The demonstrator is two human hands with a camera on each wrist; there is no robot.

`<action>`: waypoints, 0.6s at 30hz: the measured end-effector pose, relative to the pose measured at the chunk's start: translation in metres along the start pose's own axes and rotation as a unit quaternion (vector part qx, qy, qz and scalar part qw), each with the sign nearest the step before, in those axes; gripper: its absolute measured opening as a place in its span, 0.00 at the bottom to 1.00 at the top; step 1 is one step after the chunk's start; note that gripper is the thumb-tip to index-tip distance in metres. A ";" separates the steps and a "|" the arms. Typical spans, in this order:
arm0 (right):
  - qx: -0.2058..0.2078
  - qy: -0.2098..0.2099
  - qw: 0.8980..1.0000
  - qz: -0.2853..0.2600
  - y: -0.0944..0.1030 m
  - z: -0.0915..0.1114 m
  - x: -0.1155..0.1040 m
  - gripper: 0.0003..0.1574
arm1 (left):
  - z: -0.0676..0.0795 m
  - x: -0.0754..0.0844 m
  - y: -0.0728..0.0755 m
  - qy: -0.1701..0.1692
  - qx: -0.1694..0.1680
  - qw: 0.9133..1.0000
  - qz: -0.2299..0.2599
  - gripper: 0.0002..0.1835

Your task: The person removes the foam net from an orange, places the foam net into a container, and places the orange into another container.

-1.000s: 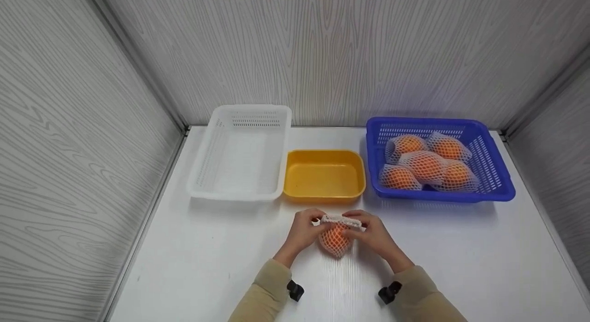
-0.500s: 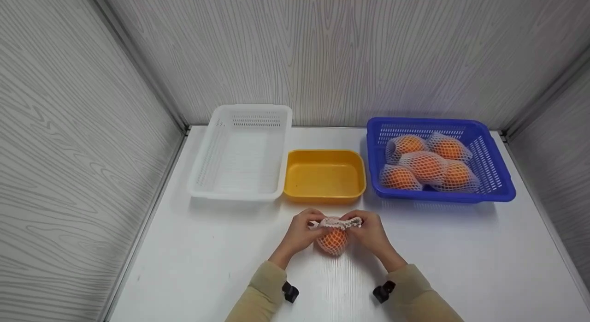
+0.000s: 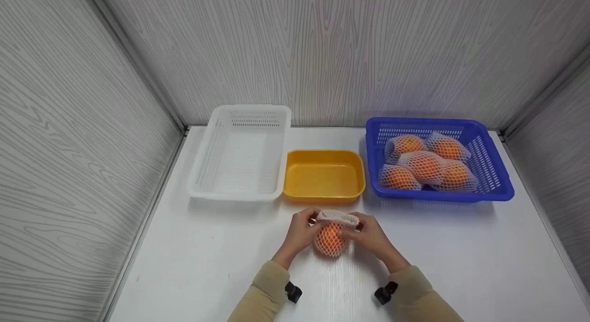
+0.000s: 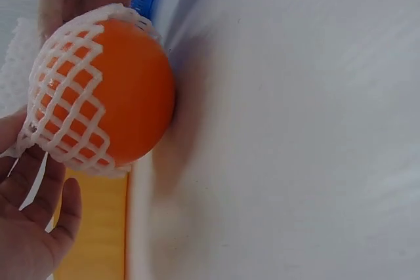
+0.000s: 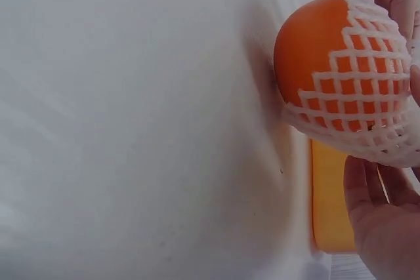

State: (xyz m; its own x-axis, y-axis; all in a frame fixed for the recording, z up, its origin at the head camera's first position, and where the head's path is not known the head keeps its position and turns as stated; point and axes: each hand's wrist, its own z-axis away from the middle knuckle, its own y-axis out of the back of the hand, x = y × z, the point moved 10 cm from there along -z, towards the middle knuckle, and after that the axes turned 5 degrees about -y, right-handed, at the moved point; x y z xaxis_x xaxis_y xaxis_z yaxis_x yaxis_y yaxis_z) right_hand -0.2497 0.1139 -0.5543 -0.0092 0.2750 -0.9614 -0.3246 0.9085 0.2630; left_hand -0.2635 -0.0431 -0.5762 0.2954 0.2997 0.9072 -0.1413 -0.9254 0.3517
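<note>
In the head view an orange (image 3: 330, 239) stands close over the table in front of the yellow tray, partly inside a white foam net sleeve (image 3: 339, 216). My left hand (image 3: 302, 232) pinches the net's gathered upper edge on the left. On the other side my right hand (image 3: 370, 235) grips the same edge, its thumb against the net. Both wrist views show the net (image 4: 69, 100) covering one part of the orange (image 4: 141, 93), while the side towards the table is bare skin. In the right wrist view, the net (image 5: 367, 77) stretches over the fruit between both hands.
Behind the hands sits a yellow tray (image 3: 325, 199). A white perforated basket (image 3: 235, 196) adjoins it on the left. To the right is a blue basket (image 3: 442, 195) holding several net-wrapped oranges (image 3: 426, 167). Grey wood-grain panels (image 3: 322, 59) enclose the white table (image 3: 198, 266).
The net's upper edge, bunched half a second ago, is now lifted and spread wider between both hands. The orange has shifted slightly left. Baskets and tray stay put.
</note>
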 end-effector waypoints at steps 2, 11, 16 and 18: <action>0.005 0.006 1.000 0.006 0.001 0.000 -0.005 0.15 | 0.000 0.001 0.001 -0.001 0.006 1.000 0.009 0.02; 0.087 0.026 0.994 0.056 0.007 -0.011 0.006 0.11 | 0.002 -0.001 0.004 -0.008 -0.029 1.000 0.006 0.12; 0.115 0.041 0.991 0.047 0.006 -0.004 -0.019 0.13 | 0.003 -0.001 0.008 -0.012 -0.030 0.999 -0.009 0.07; 0.105 0.045 0.993 0.027 0.005 -0.004 -0.022 0.13 | 0.002 0.000 0.011 -0.017 -0.018 1.000 -0.014 0.03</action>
State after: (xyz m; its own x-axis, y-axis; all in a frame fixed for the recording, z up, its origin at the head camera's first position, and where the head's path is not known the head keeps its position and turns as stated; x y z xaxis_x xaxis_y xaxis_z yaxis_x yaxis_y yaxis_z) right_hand -0.2546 0.1114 -0.5325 -0.1086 0.3052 -0.9461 -0.1164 0.9413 0.3170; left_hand -0.2627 -0.0540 -0.5726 0.3309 0.3173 0.8887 -0.1668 -0.9073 0.3860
